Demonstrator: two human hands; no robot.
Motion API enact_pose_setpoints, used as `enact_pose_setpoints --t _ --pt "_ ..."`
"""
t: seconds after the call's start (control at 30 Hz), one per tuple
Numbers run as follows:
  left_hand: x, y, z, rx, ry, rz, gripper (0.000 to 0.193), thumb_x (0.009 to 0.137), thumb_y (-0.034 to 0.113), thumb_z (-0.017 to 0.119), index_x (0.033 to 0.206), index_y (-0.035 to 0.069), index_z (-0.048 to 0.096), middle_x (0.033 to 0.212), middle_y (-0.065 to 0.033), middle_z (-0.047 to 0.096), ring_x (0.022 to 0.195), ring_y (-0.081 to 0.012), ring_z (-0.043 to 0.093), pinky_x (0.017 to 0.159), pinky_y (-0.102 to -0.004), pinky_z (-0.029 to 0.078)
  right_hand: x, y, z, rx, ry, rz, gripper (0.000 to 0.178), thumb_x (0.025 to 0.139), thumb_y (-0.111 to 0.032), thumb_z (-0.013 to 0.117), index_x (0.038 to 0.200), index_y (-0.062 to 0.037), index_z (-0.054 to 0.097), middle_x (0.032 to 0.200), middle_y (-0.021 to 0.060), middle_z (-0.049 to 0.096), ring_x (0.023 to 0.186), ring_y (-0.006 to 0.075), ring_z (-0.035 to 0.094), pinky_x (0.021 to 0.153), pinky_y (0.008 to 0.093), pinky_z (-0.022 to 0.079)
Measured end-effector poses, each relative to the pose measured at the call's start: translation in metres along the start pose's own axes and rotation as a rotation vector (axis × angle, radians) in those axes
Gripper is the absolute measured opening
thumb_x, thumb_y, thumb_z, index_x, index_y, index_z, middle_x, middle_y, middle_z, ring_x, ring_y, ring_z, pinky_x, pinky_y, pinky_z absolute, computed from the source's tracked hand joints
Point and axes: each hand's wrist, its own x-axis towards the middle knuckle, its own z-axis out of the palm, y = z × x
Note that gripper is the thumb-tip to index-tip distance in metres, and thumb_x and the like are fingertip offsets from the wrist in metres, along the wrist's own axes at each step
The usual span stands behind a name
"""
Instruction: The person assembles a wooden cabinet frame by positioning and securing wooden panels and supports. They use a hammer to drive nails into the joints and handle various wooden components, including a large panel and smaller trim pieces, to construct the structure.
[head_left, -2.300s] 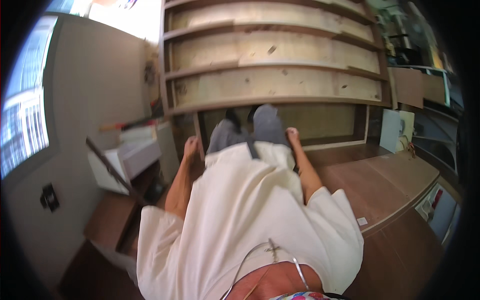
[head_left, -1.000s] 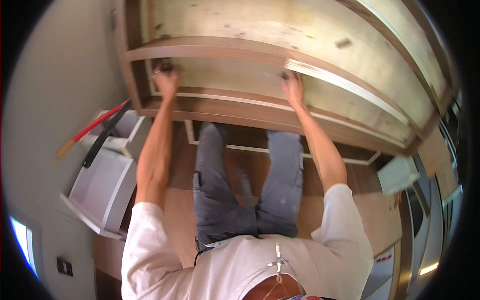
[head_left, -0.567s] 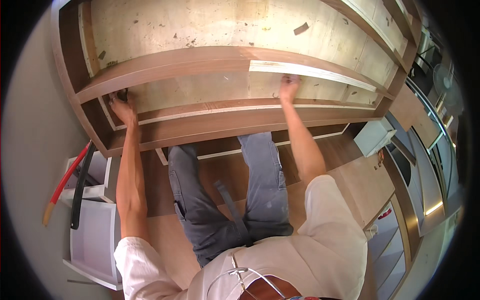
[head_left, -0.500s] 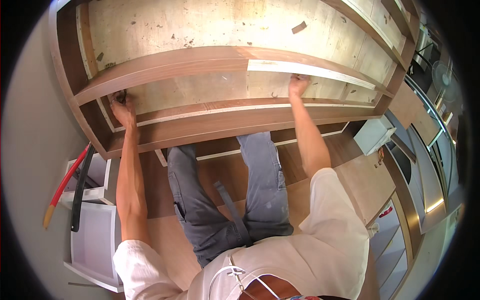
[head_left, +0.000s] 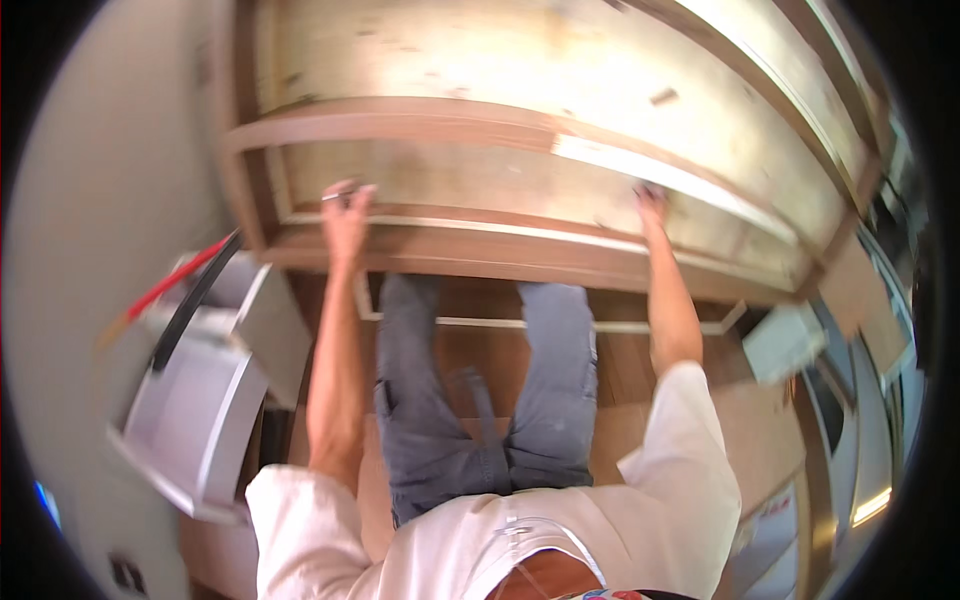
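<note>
A wooden shelf unit (head_left: 520,130) with brown-edged boards fills the top of the view. My left hand (head_left: 345,215) reaches up with fingers together, resting on the front edge of a lower shelf board (head_left: 470,245) near its left end. My right hand (head_left: 652,205) touches the pale back panel just above the same board, further right. Neither hand holds a loose object. Below are my grey trousers (head_left: 480,400) and white shirt (head_left: 500,540).
A white boxy stand (head_left: 200,400) with a red and black long-handled tool (head_left: 175,290) lies at the left against a grey wall. Brown wooden flooring (head_left: 480,350) shows between my legs. A small white box (head_left: 785,340) and more boards sit at the right.
The view has swung and blurred. My left hand has moved right along the shelf edge, away from the corner, and my right hand has shifted slightly right on the back panel.
</note>
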Motion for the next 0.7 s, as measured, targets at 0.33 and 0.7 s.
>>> enact_pose_setpoints --t 0.33,0.7 --pt "-0.066 0.118 -0.15 -1.046 0.233 0.09 0.059 0.091 0.038 0.057 0.133 0.003 0.036 0.122 -0.0203 0.05 0.109 -0.0302 0.055 0.091 -0.041 0.048 -0.399 -0.378 0.149 0.763 -0.809 -0.333 0.042 0.087 -0.023 0.065 0.121 -0.0034 0.05 0.094 0.0092 0.061 0.075 0.0142 0.06 0.066 0.0263 0.051" --pt "-0.147 0.16 -0.338 -0.919 0.419 0.162 0.059 0.095 0.031 0.05 0.143 0.009 0.022 0.137 -0.0165 0.037 0.115 -0.0319 0.051 0.093 -0.0433 0.045 -0.42 -0.542 0.066 0.149 -0.526 -0.879 0.025 0.09 -0.03 0.053 0.094 -0.0095 0.068 0.076 0.0074 0.067 0.065 0.0163 0.064 0.063 0.0301 0.051"
